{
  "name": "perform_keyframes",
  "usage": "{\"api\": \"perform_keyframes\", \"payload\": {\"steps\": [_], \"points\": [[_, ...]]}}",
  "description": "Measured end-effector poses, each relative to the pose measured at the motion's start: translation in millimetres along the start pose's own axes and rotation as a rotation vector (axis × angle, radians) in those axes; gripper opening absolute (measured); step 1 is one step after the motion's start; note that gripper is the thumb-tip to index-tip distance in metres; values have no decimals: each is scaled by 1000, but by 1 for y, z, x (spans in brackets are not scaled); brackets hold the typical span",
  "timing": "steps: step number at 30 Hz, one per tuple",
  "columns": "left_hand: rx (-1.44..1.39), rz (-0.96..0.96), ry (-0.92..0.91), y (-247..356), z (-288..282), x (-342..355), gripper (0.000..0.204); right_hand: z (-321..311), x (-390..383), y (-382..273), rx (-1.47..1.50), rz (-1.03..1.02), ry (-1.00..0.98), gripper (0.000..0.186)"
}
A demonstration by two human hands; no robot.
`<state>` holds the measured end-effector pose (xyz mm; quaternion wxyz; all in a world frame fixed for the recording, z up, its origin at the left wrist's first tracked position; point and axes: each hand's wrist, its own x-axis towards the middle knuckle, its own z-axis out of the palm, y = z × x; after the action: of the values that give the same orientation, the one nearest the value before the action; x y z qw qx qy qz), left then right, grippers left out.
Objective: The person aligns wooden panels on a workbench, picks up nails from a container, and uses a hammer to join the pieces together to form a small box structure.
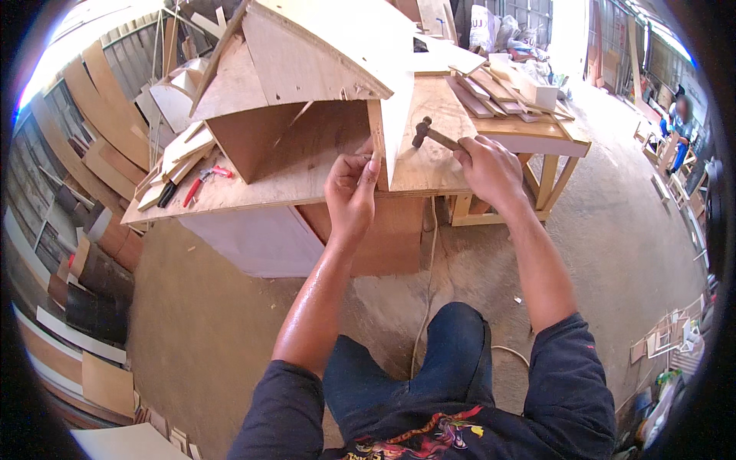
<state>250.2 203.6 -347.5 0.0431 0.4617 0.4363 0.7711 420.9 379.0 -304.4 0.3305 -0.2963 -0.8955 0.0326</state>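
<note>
1. L hand: thumb + fingers closed in a pinch at the front edge of the upright panel; can't tell if a nail or similar is btwn them, too small/hidden.
2. R hand: fingers wrapped round the handle of the hammer, head twd the panel, near it but not touching.
3. Work = roofed plywood box, on the tabletop, open front facing the person, panel at its R side.
4. Step looks like nailing/tapping that edge (judgement). Start w/ light taps, L fingertips low + off the strike line.
5. Once any nail bites, L hand shd move well away b4 harder hits.
6. Aim face square to the edge; edge looks thin, so an angled hit cd split ply or bend a nail.
7. R grip looks fairly far back on the handle: good for swing, less so for control; choke up for 1st taps.
8. Brace the box vs sideways shift, b/c blows from the R wd prob. push it L.
9. Red-handled pliers lie on tabletop, L side, handy for pulling a bent nail.
</note>
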Motion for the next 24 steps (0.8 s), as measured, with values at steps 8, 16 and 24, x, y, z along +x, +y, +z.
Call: {"api": "perform_keyframes", "payload": {"steps": [8, 16, 24], "points": [[45, 35, 90, -14, -1, 10, 13, 1, 4, 5, -129, 23, -156, 29], [88, 88, 39, -12, -6, 4, 14, 1, -3, 1, -32, -15, -51, 30], [260, 126, 46, 45, -14, 16, 10, 6, -3, 7, 20, -37, -8, 30]]}}
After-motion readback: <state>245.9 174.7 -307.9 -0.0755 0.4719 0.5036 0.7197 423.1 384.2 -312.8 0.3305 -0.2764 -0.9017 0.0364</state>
